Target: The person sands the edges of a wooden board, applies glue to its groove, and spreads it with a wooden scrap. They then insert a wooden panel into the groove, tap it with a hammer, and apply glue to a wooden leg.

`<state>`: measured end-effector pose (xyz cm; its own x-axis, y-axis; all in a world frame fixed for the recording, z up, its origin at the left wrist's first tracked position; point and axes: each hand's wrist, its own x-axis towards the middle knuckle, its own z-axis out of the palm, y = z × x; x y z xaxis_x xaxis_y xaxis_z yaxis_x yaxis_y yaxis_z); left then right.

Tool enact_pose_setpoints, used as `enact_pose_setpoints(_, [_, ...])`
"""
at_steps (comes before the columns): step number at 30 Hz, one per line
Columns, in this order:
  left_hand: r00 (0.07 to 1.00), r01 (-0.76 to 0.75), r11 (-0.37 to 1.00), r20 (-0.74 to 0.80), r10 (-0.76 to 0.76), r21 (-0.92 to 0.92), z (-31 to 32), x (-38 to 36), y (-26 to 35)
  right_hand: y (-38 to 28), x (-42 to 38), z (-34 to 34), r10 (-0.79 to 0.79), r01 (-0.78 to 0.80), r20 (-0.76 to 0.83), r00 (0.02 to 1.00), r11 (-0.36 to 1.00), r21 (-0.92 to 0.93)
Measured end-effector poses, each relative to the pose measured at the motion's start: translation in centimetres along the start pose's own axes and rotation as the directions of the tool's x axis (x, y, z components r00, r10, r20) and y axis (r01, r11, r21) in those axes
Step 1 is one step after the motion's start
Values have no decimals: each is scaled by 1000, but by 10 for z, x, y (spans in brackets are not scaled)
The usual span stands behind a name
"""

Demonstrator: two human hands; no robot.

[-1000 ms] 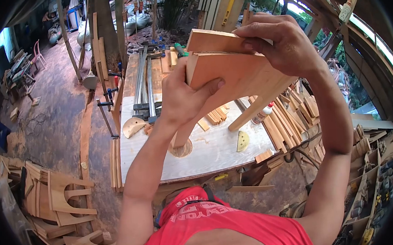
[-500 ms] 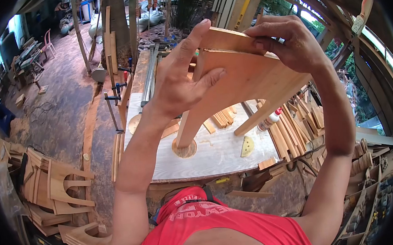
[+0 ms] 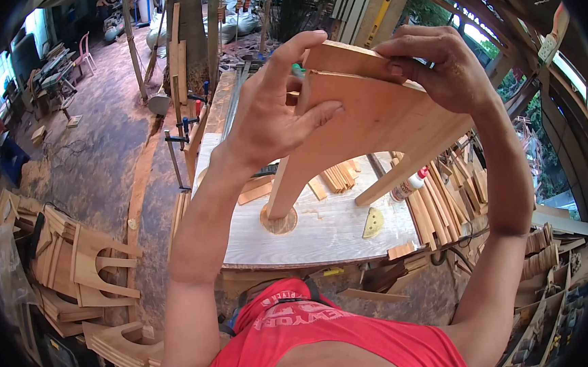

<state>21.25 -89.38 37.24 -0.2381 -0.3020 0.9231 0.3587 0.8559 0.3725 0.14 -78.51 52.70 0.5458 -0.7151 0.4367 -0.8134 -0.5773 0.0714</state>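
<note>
An arched wooden piece (image 3: pixel 364 114) with two legs stands upright above the worktable (image 3: pixel 325 239). Along its top edge lies a narrow wooden strip (image 3: pixel 350 60), with a thin gap line between the two. My left hand (image 3: pixel 275 110) is at the left end, its index finger on the strip's corner and its thumb spread against the face of the arched piece. At the right end, my right hand (image 3: pixel 436 64) pinches the strip between thumb and fingers. The left leg's foot overlaps a round wooden disc (image 3: pixel 279 220) on the table.
A glue bottle (image 3: pixel 410 185), a yellow half-round piece (image 3: pixel 373 223) and small wood strips (image 3: pixel 338 178) lie on the table. Many slats (image 3: pixel 438 204) line its right side. Clamps (image 3: pixel 183 138) stand at left. Stacked arched pieces (image 3: pixel 102 265) sit lower left.
The view has shifted slightly, so the surroundings appear a little to the right at the top. Both hands keep nearly the same hold on the wood.
</note>
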Motion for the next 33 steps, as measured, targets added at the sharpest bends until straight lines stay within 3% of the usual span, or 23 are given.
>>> enact_pose_setpoints(5, [995,61,997,80,-65,55,-5,1,4,1,1,-1,-30,30,9,1000,1000,3])
enact_pose_setpoints(10, [988,116,989,94,-124,91,-8,4,8,1,3,-3,86,-87,47,995,996,6])
enact_pose_setpoints(14, [996,57,998,65,-60,37,-8,6,11,-2,5,-6,72,-69,65,995,996,-47])
enact_pose_setpoints(18, [998,18,1000,64,-19,14,-7,7,4,-14,8,-5,163,-156,90,982,984,-89])
enact_pose_setpoints(21, [999,7,1000,46,-8,15,-9,10,2,-23,18,3,145,-145,1,989,989,-20])
enact_pose_setpoints(33, [997,-75,995,5,75,-66,-5,7,-17,-24,29,0,5,5,54,999,986,-168])
